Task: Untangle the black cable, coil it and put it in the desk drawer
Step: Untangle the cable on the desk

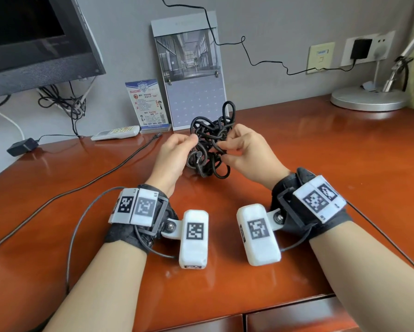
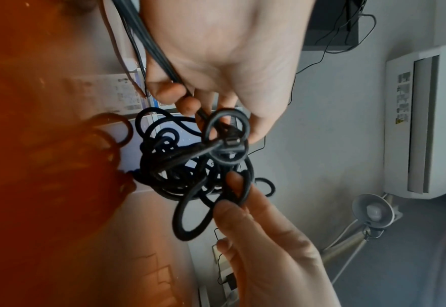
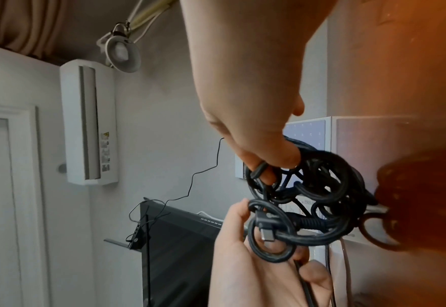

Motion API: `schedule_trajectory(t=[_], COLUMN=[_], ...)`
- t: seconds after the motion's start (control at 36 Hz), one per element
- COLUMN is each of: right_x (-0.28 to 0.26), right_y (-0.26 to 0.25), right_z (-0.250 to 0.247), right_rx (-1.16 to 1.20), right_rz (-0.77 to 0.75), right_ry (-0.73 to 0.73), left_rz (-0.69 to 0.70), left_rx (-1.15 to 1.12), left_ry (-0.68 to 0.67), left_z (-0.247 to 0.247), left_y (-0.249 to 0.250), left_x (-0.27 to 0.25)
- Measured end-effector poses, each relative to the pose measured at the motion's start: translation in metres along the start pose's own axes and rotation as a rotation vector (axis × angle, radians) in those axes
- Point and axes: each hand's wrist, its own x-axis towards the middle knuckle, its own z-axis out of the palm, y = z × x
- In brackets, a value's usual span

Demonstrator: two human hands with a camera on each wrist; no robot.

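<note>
A black cable [image 1: 209, 142] is bunched into a knotted tangle of loops, held low over the red-brown desk [image 1: 321, 176] between both hands. My left hand [image 1: 191, 140] pinches a strand on the tangle's left side. On the right side, my right hand [image 1: 225, 146] pinches another loop between thumb and fingers. In the left wrist view the left hand [image 2: 216, 116] holds a round loop of the cable [image 2: 190, 166] with a metal plug [image 2: 231, 142] in it. In the right wrist view the right hand [image 3: 277, 160] grips the cable [image 3: 327, 187] from above. Shut drawer fronts [image 1: 297, 317] show below the desk's near edge.
A monitor [image 1: 33, 44] stands at the back left over a bundle of wires. A calendar [image 1: 191, 75], a card and a white remote [image 1: 116, 133] line the wall. Another dark cable [image 1: 93, 180] crosses the desk's left half. A lamp base [image 1: 368, 99] sits back right.
</note>
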Motion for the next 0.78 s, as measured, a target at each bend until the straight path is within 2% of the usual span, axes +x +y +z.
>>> schedule_trajectory(t=[0.17, 0.28, 0.36, 0.44, 0.53, 0.78], right_x=[-0.004, -0.002, 0.0, 0.0, 0.002, 0.002], right_y=[-0.013, -0.017, -0.018, -0.013, -0.009, -0.015], right_z=[-0.006, -0.007, -0.009, -0.006, -0.003, -0.006], right_rx=[-0.14, -0.08, -0.044, -0.199, -0.333, -0.445], right_rz=[-0.059, -0.011, -0.06, -0.153, -0.162, -0.153], right_ry=[-0.081, 0.105, 0.207, 0.141, 0.096, 0.078], left_rz=[-0.007, -0.048, -0.014, 0.046, 0.07, 0.032], left_rx=[-0.027, -0.096, -0.061, -0.026, -0.013, -0.022], left_ry=[0.052, 0.006, -0.024, -0.039, -0.069, -0.095], left_z=[0.0, 0.004, 0.01, 0.016, 0.019, 0.021], left_y=[-0.001, 0.0, 0.002, 0.005, 0.006, 0.007], left_x=[0.001, -0.002, -0.005, -0.01, -0.012, -0.013])
